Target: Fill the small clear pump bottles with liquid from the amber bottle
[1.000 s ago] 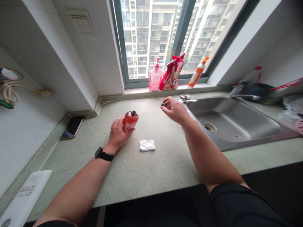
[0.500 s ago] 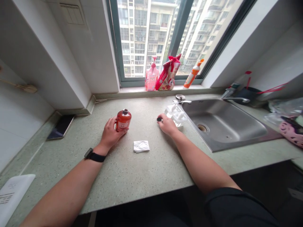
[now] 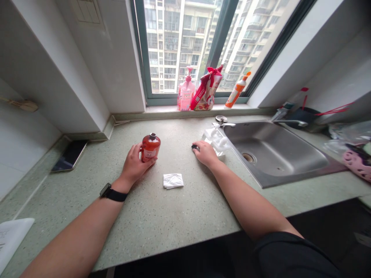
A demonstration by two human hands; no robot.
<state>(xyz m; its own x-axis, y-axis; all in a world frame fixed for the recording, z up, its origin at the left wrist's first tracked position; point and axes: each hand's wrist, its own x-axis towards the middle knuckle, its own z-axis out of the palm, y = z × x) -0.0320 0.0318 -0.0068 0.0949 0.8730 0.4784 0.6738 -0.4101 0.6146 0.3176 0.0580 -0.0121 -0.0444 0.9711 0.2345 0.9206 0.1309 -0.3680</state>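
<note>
My left hand [image 3: 135, 164] is wrapped round an amber-red bottle [image 3: 151, 146] with a pale label, which stands upright on the counter. The neck of the bottle is uncovered. Farther right, my right hand [image 3: 205, 153] pinches a small black cap [image 3: 194, 146] low over the counter; whether it touches the surface I cannot tell. Just behind that hand sits a white, partly clear plastic item [image 3: 216, 136], half covered by the fingers. Between my hands, nearer to me, lies a folded white tissue [image 3: 173, 180].
To the right is a steel sink [image 3: 304, 154] with a faucet [image 3: 292, 122]. A phone [image 3: 69, 155] lies at the left. On the sill stand a pink pump bottle [image 3: 185, 94], a red bag [image 3: 206, 90] and an orange-white bottle [image 3: 237, 91]. A white object [image 3: 14, 239] is at the lower left.
My right hand has lowered slightly with the black cap. The camera view has shifted a little; the bottle stays in my left hand.
</note>
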